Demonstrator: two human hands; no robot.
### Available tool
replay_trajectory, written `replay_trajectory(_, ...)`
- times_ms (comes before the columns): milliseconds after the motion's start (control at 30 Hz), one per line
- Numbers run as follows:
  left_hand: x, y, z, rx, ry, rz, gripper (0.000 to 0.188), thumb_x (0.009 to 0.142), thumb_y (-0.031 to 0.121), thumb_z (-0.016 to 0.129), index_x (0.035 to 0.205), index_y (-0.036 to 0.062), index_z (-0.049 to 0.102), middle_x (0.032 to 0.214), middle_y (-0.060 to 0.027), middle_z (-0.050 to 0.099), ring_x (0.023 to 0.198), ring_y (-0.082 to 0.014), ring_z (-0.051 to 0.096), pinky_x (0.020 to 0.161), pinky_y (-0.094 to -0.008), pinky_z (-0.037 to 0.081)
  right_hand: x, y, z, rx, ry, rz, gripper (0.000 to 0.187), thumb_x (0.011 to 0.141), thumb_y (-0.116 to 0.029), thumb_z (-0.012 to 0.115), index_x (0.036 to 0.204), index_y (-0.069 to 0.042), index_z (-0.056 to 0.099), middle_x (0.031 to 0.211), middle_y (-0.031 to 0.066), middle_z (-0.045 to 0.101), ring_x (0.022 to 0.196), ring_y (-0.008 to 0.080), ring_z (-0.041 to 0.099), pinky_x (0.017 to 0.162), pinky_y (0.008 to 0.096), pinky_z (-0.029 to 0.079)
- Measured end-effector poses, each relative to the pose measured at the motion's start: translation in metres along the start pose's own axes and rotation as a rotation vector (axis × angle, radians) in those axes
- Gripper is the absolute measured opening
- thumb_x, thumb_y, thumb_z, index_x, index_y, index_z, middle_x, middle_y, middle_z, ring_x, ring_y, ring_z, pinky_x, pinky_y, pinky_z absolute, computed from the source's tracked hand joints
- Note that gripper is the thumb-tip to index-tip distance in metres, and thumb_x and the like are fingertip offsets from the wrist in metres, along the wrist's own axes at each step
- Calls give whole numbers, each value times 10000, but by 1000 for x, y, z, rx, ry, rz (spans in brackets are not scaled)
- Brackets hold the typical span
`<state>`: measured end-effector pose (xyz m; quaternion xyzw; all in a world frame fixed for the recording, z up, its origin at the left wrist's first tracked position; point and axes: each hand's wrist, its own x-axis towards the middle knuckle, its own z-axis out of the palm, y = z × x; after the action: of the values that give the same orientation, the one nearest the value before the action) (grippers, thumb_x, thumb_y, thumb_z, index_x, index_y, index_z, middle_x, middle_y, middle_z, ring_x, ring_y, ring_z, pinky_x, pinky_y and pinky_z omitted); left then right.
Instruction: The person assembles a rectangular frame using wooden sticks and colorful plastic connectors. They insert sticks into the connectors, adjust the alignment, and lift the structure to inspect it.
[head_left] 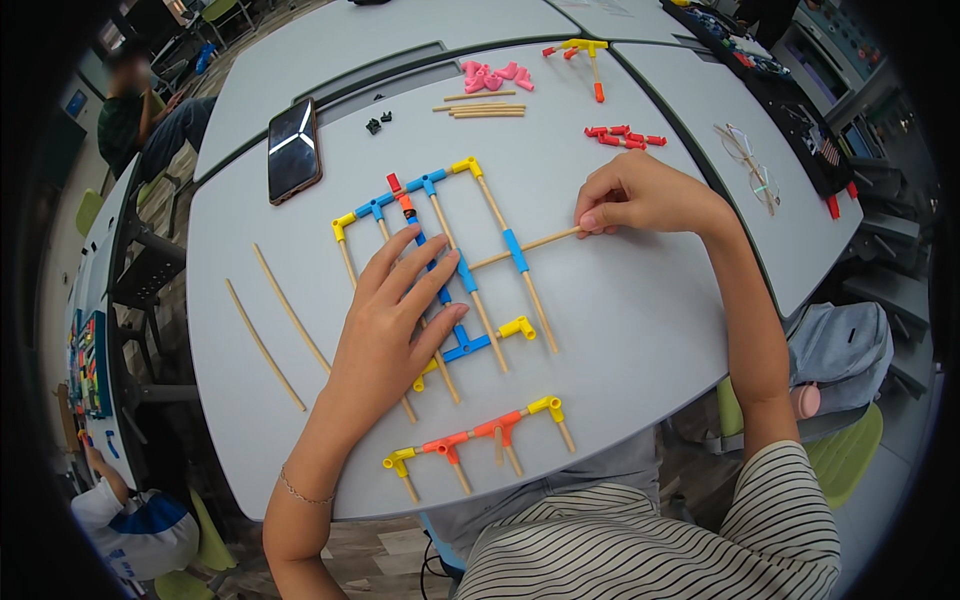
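Grey surface (640,300) carries a flat frame of wooden sticks and blue and yellow connectors (450,265); left hand (395,320) lies open, fingers spread, pressing on it, while right hand (640,195) pinches the outer end of a cross stick (530,243) entering a blue sleeve (514,250). Risks: too hard a push could bow the thin stick or skew the frame under the palm, popping neighbouring joints, and the loose orange-and-yellow assembly (480,435) near the edge could be knocked off.

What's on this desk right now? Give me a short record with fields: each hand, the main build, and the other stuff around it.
Left hand: lies flat, fingers spread, on the frame of wooden sticks and blue and yellow plastic connectors.
Right hand: pinches the end of a wooden stick that runs sideways into the frame.
Near edge: smaller row of orange and yellow connectors with short sticks.
Left of frame: two loose long wooden sticks.
Far side: black smartphone, pink connectors, red connectors, eyeglasses.
Surface: grey table.
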<state>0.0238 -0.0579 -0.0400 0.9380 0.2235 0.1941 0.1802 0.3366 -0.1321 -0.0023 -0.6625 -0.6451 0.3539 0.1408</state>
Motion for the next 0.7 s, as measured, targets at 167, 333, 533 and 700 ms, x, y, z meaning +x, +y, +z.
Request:
replay_trajectory(167,0,1,-1,-17,7,14,435,845,118,747,1266,65,652,1373,-116,579,1391,-325,416,1126,-453,385,4,0,9,-17,58,-136,160,854,-190,738,877,-33,756,711,39,685,659,103,592,624,262,451)
replay_trajectory(333,2,0,-6,-18,54,2,348,865,98,716,1207,46,669,1291,-123,614,1324,-332,472,1076,-442,424,5,1,11,-47,86,-154,156,857,-194,740,878,-40,754,728,52,688,665,120,596,637,272,461)
replay_trajectory(533,4,-13,-15,9,48,4,315,852,-36,669,1148,62,719,1246,-105,636,1177,-281,556,931,-362,524,4,-2,12,-74,119,-199,165,863,-190,731,867,-26,729,758,71,684,696,148,608,649,298,473)
replay_trajectory(700,2,-14,-9,-18,93,11,300,827,-27,706,1113,58,737,1191,-94,653,1049,-247,615,875,-344,552,7,-3,16,-71,142,-212,163,871,-172,709,866,-9,710,760,98,674,693,192,596,657,318,463)
